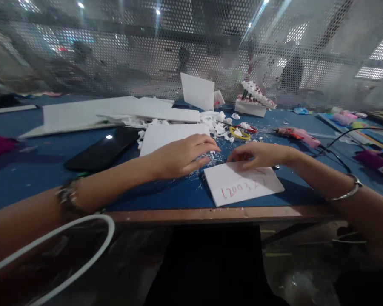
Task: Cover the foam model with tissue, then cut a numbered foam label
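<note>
My left hand [191, 156] hovers over the blue table, fingers stretched out to the right and holding nothing. A white sheet of foam board [172, 134] lies just behind it. My right hand [253, 155] rests at the back edge of a small white board [242, 187] with red handwritten figures, its fingers bent and partly hidden; whether they grip the board I cannot tell. That board lies flat near the table's front edge. White scraps [218, 125] and fine crumbs are scattered behind both hands.
Yellow-handled scissors [240, 133] lie among the scraps. A pink glue gun [301, 137] with a black cord sits at right. A black phone [104, 148] and large white boards [92, 111] are at left. A decorated white model [253, 100] stands by the perforated metal screen [130, 59].
</note>
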`<state>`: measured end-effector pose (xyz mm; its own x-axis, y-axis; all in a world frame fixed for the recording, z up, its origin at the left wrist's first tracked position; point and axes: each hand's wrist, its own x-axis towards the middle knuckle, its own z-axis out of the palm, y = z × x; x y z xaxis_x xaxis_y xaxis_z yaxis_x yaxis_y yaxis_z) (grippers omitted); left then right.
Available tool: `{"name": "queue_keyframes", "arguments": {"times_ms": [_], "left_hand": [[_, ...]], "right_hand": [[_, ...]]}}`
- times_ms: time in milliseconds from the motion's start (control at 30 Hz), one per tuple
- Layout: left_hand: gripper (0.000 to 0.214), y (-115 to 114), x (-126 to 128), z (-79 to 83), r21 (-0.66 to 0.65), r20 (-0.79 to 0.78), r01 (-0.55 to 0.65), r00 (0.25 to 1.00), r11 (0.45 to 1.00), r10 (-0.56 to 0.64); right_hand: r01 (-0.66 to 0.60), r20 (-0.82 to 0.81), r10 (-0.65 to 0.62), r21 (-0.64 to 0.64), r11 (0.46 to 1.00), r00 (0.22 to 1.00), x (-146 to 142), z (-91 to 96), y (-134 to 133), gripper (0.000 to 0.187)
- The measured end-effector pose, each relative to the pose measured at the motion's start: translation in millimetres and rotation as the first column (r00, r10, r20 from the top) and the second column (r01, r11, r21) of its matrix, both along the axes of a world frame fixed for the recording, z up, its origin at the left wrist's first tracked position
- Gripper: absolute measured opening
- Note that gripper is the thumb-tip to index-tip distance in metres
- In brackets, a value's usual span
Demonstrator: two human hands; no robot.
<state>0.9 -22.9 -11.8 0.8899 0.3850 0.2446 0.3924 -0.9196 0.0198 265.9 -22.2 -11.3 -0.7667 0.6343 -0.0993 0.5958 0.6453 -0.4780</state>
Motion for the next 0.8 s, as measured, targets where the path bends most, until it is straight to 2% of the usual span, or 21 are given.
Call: {"name": "queue_keyframes", "arguments": {"times_ms": [100, 167, 200, 267, 300, 367, 433, 533, 600, 700, 800], "left_hand": [[0.05, -44.2, -1.4, -6.9, -0.023, -0.084, 0.051, 0.995, 0.998, -0.052], [0.059, -65.3, -3.4, -17.7, 0.042, -0.164, 0.087, 0.983, 0.995, -0.079], [0.061, -72.8, -4.7, -23.0, 0.083, -0.182, 0.097, 0.98, 0.992, -0.081], [0.065, -82.5, -6.9, -29.8, 0.137, -0.194, 0.098, 0.979, 0.986, -0.07], [0.067, -85.1, -7.2, -30.5, 0.147, -0.195, 0.096, 0.979, 0.984, -0.066], [0.068, -86.8, -5.7, -27.0, 0.145, -0.199, 0.094, 0.978, 0.985, -0.064], [0.062, -84.3, -0.6, -20.7, 0.136, -0.204, 0.103, 0.976, 0.985, -0.074], [0.054, -74.1, 11.1, -15.5, 0.126, -0.189, 0.114, 0.978, 0.985, -0.089], [0.048, -65.3, 18.1, -16.2, 0.102, -0.153, 0.133, 0.981, 0.986, -0.116], [0.045, -51.9, 22.9, -18.2, -0.012, -0.06, 0.169, 0.984, 0.986, -0.17], [0.041, -37.3, 23.1, -18.2, -0.147, 0.022, 0.173, 0.985, 0.974, -0.172]], "right_hand": [[0.083, 0.018, -0.09, 0.248, 0.965, 0.996, 12.5, 8.4, -4.8, 0.033], [0.208, 0.11, -0.284, 0.446, 0.87, 0.952, 27.8, 15.6, -6.7, 0.033], [0.285, 0.172, -0.429, 0.527, 0.801, 0.887, 36.6, 18.0, -6.9, 0.035], [0.437, 0.265, -0.697, 0.619, 0.653, 0.666, 54.1, 18.1, -5.9, 0.046], [0.465, 0.317, -0.746, 0.623, 0.629, 0.585, 61.8, 15.8, -4.9, 0.05], [0.467, 0.408, -0.728, 0.572, 0.675, 0.552, 72.9, 8.1, -2.2, 0.046], [0.462, 0.435, -0.688, 0.521, 0.718, 0.58, 77.9, -0.3, 0.2, 0.038], [0.499, 0.393, -0.699, 0.501, 0.708, 0.598, 79.4, -8.9, 0.3, 0.031], [0.53, 0.326, -0.692, 0.462, 0.711, 0.644, 81.0, -13.8, -3.3, 0.034], [0.54, 0.145, -0.655, 0.449, 0.712, 0.742, 86.3, -23.2, -12.7, 0.031], [0.56, 0.02, -0.65, 0.487, 0.67, 0.76, 89.8, -29.5, -19.9, 0.021]]}}
